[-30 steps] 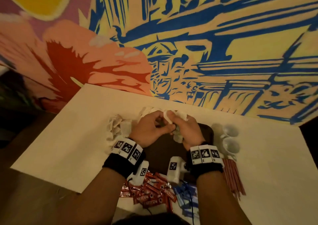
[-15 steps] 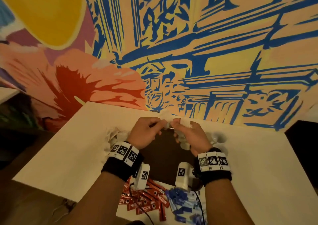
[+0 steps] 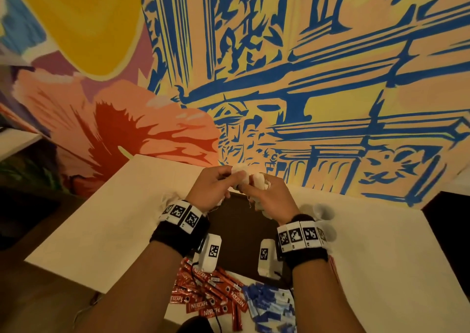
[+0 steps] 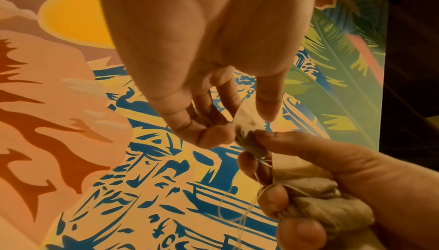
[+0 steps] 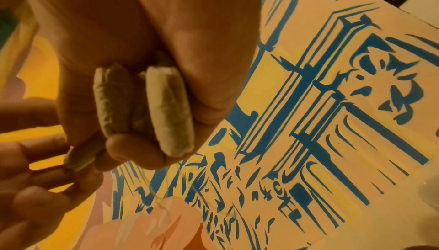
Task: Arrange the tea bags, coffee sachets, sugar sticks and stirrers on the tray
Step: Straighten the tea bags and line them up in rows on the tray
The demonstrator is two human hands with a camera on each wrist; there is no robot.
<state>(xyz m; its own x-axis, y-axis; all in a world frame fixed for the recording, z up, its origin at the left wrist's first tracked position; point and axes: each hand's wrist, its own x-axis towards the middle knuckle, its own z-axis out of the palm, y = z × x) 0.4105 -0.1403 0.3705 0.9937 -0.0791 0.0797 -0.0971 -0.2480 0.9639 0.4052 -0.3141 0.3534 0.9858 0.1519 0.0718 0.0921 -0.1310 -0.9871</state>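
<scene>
Right hand (image 5: 133, 51) gripped two tea bags (image 5: 166, 111) with trailing strings; left hand (image 5: 31, 169) pinched another beside it.

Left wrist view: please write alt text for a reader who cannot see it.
The left hand pinches one tea bag, pulling it from a bunch of tea bags gripped by the right hand. Thin strings hang down; a painted wall is behind.

The dark tray (image 3: 244, 220) is partly hidden under both wrists. At 6 o'clock the blue sugar sticks (image 3: 269, 307) are cut by the picture's edge. The stirrers (image 3: 332, 264) at 4 o'clock are almost fully covered.
</scene>
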